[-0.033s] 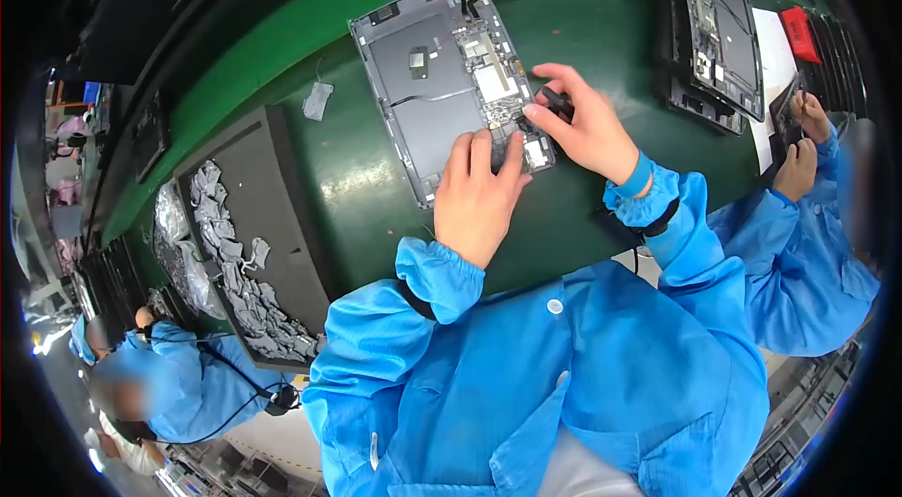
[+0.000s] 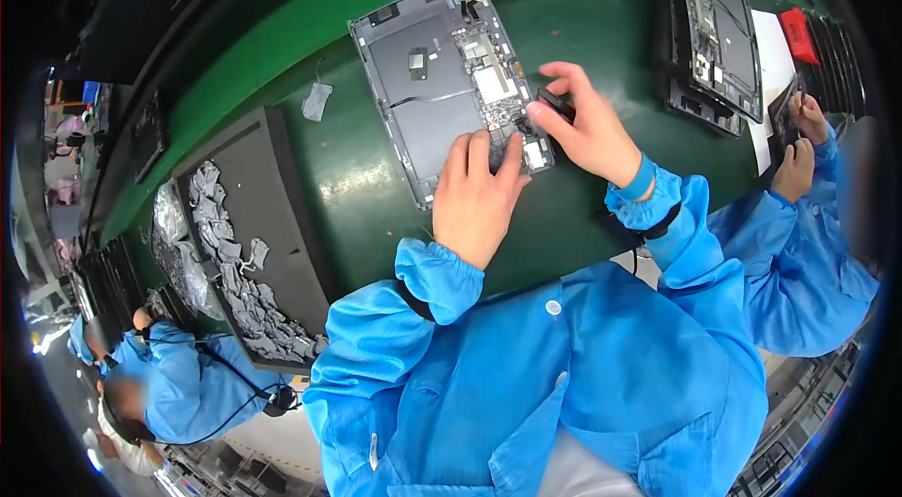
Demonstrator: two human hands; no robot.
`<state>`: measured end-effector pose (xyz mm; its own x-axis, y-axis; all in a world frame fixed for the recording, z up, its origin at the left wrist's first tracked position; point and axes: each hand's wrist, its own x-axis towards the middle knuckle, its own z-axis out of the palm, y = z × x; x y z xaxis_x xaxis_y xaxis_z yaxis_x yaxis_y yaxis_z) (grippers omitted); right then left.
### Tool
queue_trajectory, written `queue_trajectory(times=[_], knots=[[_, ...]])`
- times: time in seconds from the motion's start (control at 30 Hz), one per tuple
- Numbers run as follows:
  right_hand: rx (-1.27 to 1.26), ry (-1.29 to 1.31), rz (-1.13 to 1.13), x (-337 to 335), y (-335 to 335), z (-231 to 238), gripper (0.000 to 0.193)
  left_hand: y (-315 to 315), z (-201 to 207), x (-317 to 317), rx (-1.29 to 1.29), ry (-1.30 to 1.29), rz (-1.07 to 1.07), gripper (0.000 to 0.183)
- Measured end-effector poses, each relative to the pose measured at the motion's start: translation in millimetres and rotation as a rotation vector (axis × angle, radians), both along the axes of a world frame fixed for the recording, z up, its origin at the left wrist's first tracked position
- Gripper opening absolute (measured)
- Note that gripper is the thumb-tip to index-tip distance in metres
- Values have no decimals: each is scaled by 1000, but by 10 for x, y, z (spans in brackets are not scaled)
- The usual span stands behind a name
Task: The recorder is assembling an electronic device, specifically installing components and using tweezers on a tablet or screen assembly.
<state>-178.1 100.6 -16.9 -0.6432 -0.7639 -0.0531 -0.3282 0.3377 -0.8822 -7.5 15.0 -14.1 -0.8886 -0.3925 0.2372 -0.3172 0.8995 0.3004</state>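
An opened tablet-like housing (image 2: 418, 135), grey with a dark rim, lies slightly tilted on the green table. Along its right side runs an exposed circuit board (image 2: 490, 84), and a thin black cable crosses from it. My left hand (image 2: 474, 192) rests on the lower end of the board, fingers stretched out and thumb apart. What lies under those fingertips is partly hidden. Just beyond the housing's right edge, my right hand (image 2: 592, 131) holds a small black object (image 2: 554, 104) between thumb and curled fingers; its kind cannot be made out.
To the left, a black tray (image 2: 272, 206) holds many crumpled grey pieces; one similar grey piece (image 2: 318, 100) lies beside the housing. Stacked opened devices (image 2: 719, 37) stand at right, near a red packet (image 2: 799, 35). A co-worker's hands (image 2: 799, 159) handle a dark panel farther right.
My right hand has shifted very slightly, its fingers and the black object moving a little. My left hand and the housing look the same.
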Motion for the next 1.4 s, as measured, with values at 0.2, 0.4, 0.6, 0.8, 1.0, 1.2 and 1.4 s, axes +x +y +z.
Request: queue_trajectory(times=[0.2,0.4,0.6,0.8,1.0,1.2,1.4], knots=[[-91,354,248,-113,205,191,21,-12,-1,27,160,116,74,47],[-33,598,451,-130,183,228,14,-28,4,26,203,146,66,42],[-119,633,500,-140,109,186,14,-29,-15,40,205,152,57,41],[-107,631,545,-152,77,156,16,-31,-25,46,198,162,61,40],[19,741,656,-96,-24,398,20,-49,12,38,200,134,68,40],[-68,430,601,-186,-68,340,19,-374,200,198,356,250,137,22],[14,183,112,-134,-208,196,38,-1215,-214,401,410,244,433,37]])
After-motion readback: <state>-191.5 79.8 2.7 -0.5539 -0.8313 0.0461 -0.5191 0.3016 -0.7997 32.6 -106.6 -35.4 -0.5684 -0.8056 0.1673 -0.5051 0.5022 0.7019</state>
